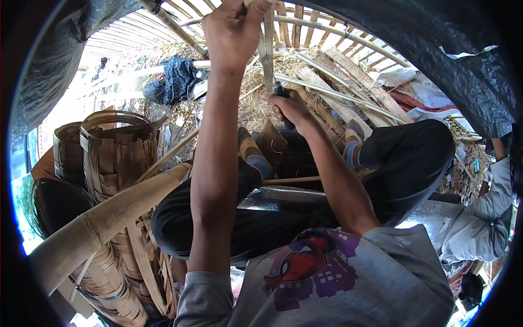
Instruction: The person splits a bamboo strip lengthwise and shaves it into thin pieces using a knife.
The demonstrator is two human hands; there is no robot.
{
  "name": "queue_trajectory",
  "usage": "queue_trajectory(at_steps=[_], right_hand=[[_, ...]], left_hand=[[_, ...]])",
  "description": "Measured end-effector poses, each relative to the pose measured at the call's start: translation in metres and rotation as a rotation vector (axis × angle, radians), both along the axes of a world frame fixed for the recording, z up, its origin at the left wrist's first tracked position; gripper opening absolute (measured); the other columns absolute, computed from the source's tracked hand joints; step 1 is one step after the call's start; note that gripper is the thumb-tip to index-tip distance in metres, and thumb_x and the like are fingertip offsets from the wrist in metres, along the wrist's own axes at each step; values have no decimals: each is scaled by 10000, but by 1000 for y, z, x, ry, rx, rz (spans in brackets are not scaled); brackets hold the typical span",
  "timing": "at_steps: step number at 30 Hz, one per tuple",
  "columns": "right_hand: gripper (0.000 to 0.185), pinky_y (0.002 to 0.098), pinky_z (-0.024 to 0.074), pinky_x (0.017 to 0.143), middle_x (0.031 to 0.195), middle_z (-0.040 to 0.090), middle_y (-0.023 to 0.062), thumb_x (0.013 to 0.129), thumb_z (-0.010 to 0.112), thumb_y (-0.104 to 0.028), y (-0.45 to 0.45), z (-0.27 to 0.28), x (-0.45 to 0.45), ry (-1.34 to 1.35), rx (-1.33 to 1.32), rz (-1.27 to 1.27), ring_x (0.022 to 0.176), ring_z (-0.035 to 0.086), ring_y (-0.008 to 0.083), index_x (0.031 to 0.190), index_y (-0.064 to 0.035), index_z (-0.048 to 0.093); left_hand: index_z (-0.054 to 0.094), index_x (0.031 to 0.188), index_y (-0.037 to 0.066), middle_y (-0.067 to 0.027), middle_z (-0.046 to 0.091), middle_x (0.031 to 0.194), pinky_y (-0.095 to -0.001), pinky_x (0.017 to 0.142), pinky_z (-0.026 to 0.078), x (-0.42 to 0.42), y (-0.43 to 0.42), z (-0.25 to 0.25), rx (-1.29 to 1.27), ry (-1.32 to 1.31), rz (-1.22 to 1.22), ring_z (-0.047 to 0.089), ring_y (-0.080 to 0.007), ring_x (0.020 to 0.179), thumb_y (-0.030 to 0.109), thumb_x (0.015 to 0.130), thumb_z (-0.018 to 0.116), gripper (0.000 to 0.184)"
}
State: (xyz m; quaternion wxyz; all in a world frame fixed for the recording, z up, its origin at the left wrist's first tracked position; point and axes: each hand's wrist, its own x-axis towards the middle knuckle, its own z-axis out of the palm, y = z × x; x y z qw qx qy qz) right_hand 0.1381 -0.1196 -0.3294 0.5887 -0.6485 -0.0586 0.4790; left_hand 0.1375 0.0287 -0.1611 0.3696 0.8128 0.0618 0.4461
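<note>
My left hand (233, 35) is raised at the top edge of the view, its fingers closed around the upper part of a pale bamboo strip (268, 27). Part of that grip is cut off by the frame. Below it, my right hand (294, 111) is wrapped round the dark handle of a knife (266, 62). The blade points upward and lies close against the strip; whether it is cutting into it I cannot tell. Both hands are above my bent knees and shoes.
A thick bamboo pole (103, 220) slants across the left, beside woven bamboo baskets (117, 152). Planks (348, 103) and straw cover the ground ahead. A dark patterned cloth (178, 79) hangs at upper left. Another person's grey sleeve (479, 229) shows at right.
</note>
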Motion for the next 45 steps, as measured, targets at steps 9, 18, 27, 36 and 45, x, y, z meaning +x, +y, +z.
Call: queue_trajectory(at_steps=[9,18,27,36,45], right_hand=[[387,483,490,610,681,627,218,893,639,-366,-40,61,-9,-954,-70,22,667,636,433,936,5,536],[417,475,495,624,664,623,240,866,640,-385,-34,35,3,-840,-116,156,629,650,370,799,25,603],[371,469,523,690,770,666,267,796,647,-317,-18,30,-15,-493,-447,148,743,685,378,730,48,649],[349,469,539,725,807,659,292,803,614,-286,-13,19,-17,-510,-492,98,826,672,418,790,60,662],[198,288,440,477,610,575,37,841,680,-227,-43,21,-2,192,-4,286,514,554,143,785,-46,623]], left_hand=[[628,709,29,35,406,512,-261,428,243,-5,-32,35,-39,-179,118,301,-44,496,253,903,699,305],[609,717,18,5,387,505,-270,423,254,-22,-40,36,35,-54,266,298,-64,486,254,929,660,322],[608,731,28,3,398,502,-273,425,260,-27,-45,36,81,17,263,304,-58,486,236,931,659,292],[658,774,9,5,474,533,-238,429,277,-34,-68,37,6,39,247,344,-32,484,187,914,685,228],[697,879,3,23,523,561,-244,434,291,-25,-57,42,-279,-10,-16,360,-35,498,194,942,645,207]])
